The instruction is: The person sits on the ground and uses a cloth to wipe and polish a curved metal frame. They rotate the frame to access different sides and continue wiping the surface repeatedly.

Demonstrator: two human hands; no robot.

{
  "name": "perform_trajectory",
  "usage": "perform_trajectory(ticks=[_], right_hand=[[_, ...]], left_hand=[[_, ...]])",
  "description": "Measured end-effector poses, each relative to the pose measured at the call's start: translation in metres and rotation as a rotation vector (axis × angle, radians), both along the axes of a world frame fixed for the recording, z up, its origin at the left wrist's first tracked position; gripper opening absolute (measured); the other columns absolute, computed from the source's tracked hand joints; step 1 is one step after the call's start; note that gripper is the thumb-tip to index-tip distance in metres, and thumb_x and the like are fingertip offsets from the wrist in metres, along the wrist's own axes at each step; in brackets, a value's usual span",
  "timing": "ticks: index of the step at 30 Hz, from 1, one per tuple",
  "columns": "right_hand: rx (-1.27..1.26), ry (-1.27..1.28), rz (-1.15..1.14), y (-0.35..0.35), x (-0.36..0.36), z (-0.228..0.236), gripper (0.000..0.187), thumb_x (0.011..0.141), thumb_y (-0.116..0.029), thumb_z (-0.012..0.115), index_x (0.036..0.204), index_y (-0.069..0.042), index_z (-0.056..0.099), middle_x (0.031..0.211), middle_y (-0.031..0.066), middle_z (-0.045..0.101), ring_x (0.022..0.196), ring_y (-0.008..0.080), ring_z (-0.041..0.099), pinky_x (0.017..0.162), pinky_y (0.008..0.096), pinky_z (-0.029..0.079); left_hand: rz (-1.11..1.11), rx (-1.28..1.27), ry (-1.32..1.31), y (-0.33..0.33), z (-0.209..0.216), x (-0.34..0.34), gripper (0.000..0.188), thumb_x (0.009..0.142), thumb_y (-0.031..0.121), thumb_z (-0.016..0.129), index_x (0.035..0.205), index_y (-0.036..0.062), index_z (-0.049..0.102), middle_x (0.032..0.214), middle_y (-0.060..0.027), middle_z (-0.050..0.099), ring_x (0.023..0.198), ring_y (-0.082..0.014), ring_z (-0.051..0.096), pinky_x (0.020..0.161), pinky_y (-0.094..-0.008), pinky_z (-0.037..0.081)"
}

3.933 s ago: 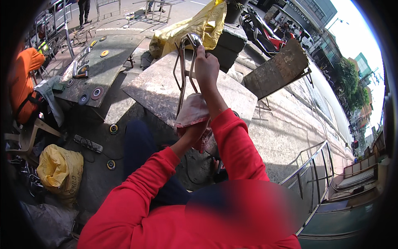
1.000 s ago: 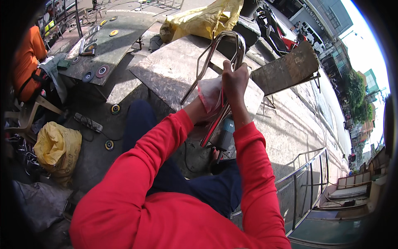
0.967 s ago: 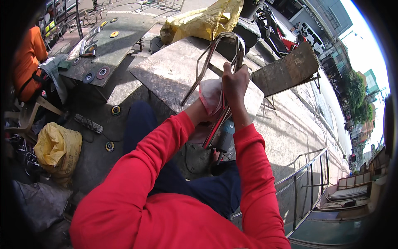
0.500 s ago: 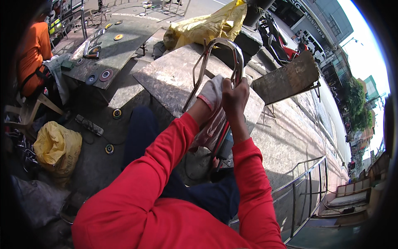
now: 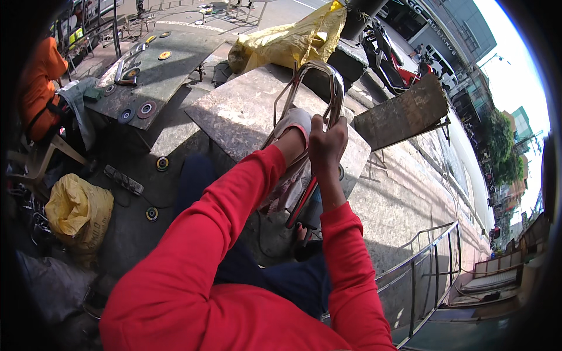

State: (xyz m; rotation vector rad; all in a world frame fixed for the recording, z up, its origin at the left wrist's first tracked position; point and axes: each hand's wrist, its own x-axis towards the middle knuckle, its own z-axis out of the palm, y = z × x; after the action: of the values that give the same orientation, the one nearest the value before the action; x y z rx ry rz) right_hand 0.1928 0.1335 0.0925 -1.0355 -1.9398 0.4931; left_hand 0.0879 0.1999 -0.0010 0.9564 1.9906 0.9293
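A bent, shiny metal tube frame (image 5: 336, 79) stands up in front of me, its rounded end over the worn board. My right hand (image 5: 328, 142), bare, is closed around its right side. Wrapped in a whitish glove, my left hand (image 5: 294, 121) grips the frame's left side; its fingertips are mostly hidden. Below my hands hangs a pinkish-white cloth (image 5: 281, 196). Beside it, under my right wrist, is a red and grey tool (image 5: 312, 209), partly covered, whose kind I cannot make out.
The worn board (image 5: 234, 105) lies ahead. Grinding discs (image 5: 147, 109) and tube pieces sit on a low table (image 5: 175, 64) at left, near a person in orange (image 5: 44, 88). A yellow sack (image 5: 79, 210), power strip (image 5: 123, 179) and metal railing (image 5: 433, 263) stand around.
My left hand has slid down the frame, toward me and slightly left, away from my right hand. The red and grey tool appears shifted, its grey part more exposed.
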Motion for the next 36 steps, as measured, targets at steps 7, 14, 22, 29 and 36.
perform_trajectory(ticks=[7, 14, 22, 29, 36], right_hand=[[-0.062, -0.021, -0.055, 0.009, -0.008, 0.010, 0.044, 0.082, -0.029, 0.063, 0.097, 0.011, 0.052, 0.093, 0.0320, 0.060, 0.093, 0.0460, 0.059, 0.088, 0.0490, 0.044], [-0.022, -0.049, 0.001, -0.001, -0.006, 0.007, 0.044, 0.082, -0.030, 0.062, 0.095, 0.011, 0.053, 0.094, 0.0307, 0.058, 0.097, 0.0451, 0.056, 0.090, 0.0494, 0.042], [0.010, -0.043, 0.011, 0.005, -0.003, 0.000, 0.043, 0.081, -0.030, 0.062, 0.092, 0.011, 0.053, 0.091, 0.0312, 0.058, 0.094, 0.0453, 0.056, 0.088, 0.0490, 0.043], [-0.096, -0.007, 0.017, 0.024, -0.013, 0.012, 0.045, 0.082, -0.031, 0.063, 0.093, 0.011, 0.053, 0.092, 0.0319, 0.060, 0.092, 0.0446, 0.060, 0.086, 0.0491, 0.045], [0.004, -0.103, -0.061, 0.027, -0.017, 0.014, 0.048, 0.083, -0.036, 0.062, 0.095, 0.010, 0.056, 0.093, 0.0315, 0.063, 0.092, 0.0458, 0.061, 0.087, 0.0484, 0.044]], left_hand=[[-0.401, 0.770, -0.761, -0.035, 0.005, 0.023, 0.030, 0.096, 0.033, 0.051, 0.110, 0.0104, 0.065, 0.111, -0.0139, 0.066, 0.097, -0.0291, 0.065, 0.084, -0.0365, 0.050], [0.033, 0.343, 0.053, 0.002, -0.007, -0.017, 0.032, 0.093, 0.028, 0.049, 0.101, 0.0011, 0.066, 0.101, -0.0200, 0.067, 0.091, -0.0352, 0.063, 0.082, -0.0411, 0.049], [0.216, 0.022, -0.019, 0.008, -0.011, -0.024, 0.029, 0.097, 0.016, 0.042, 0.114, 0.0046, 0.063, 0.112, -0.0106, 0.064, 0.100, -0.0243, 0.063, 0.084, -0.0372, 0.051], [-0.219, 0.839, -0.893, -0.075, 0.027, 0.038, 0.016, 0.099, 0.010, 0.045, 0.112, 0.0032, 0.054, 0.097, -0.0044, 0.059, 0.088, -0.0119, 0.058, 0.075, -0.0290, 0.050], [-0.442, 0.851, -1.283, -0.075, 0.022, 0.038, 0.024, 0.103, 0.018, 0.037, 0.118, 0.0081, 0.052, 0.104, -0.0036, 0.060, 0.093, -0.0145, 0.059, 0.078, -0.0283, 0.050]])
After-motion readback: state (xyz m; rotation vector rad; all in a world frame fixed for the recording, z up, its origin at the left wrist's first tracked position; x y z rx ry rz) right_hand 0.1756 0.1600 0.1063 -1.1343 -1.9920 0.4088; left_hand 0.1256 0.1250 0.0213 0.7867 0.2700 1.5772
